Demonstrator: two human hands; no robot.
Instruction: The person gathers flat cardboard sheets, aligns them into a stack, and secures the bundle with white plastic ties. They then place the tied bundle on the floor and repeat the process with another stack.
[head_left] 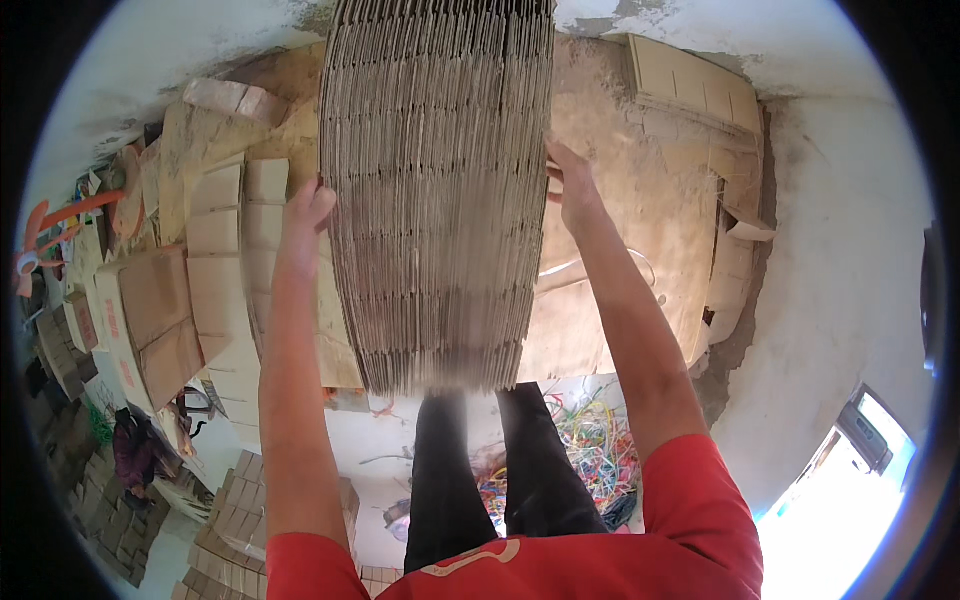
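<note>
A tall stack of flattened cardboard boxes stands in front of me, its many grey-brown edges packed side by side. It reaches from the top of the head view down to just before my legs, and its lower end is blurred. My left hand is closed at the stack's left side, thumb upward. On the opposite side my right hand presses against the stack with bent fingers, some of them partly hidden at its edge. Both arms are stretched forward, so the stack sits between my hands.
A brown cardboard-covered surface lies beneath. Folded cardboard sheets rest at far right, and a closed carton stands left. An orange fan is at far left. Tangled coloured straps cover floor near my legs. A white wall rises right.
</note>
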